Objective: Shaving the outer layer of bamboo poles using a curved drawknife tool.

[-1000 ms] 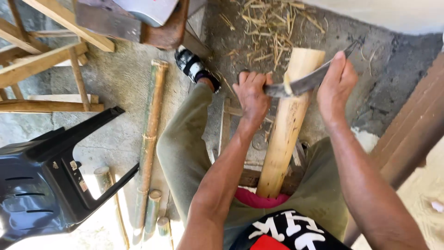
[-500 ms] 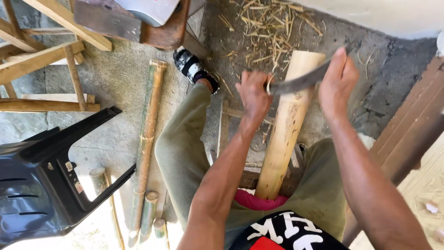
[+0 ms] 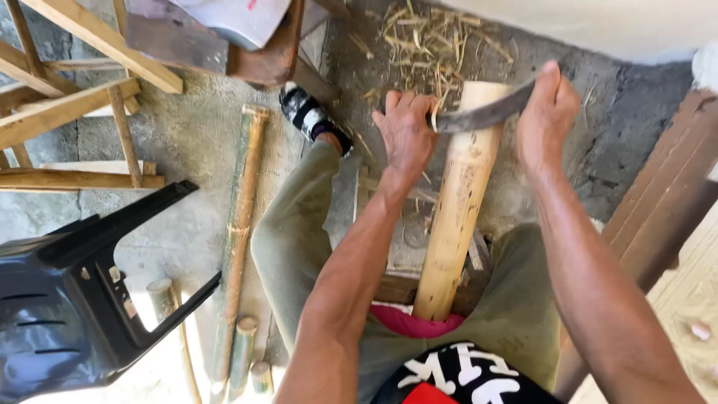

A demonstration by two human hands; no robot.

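Note:
A thick pale bamboo pole (image 3: pixel 458 202) leans from my lap out over the concrete floor. A curved dark knife blade (image 3: pixel 482 116) lies across the pole near its far end. My left hand (image 3: pixel 407 131) grips one end of the blade. My right hand (image 3: pixel 546 116) grips the other end. Both arms reach forward on either side of the pole. My left leg in olive trousers stretches out, ending in a black and white sandal (image 3: pixel 307 112).
A long green-brown bamboo pole (image 3: pixel 239 232) lies on the floor at left with short cut pieces (image 3: pixel 243 352) near it. An overturned black plastic chair (image 3: pixel 82 292) sits at lower left. Wooden frames (image 3: pixel 67 105) stand at upper left. Bamboo shavings (image 3: pixel 426 37) litter the floor ahead.
Both hands and the blade have slid away from me along the pole, toward its far end. The view has shifted slightly.

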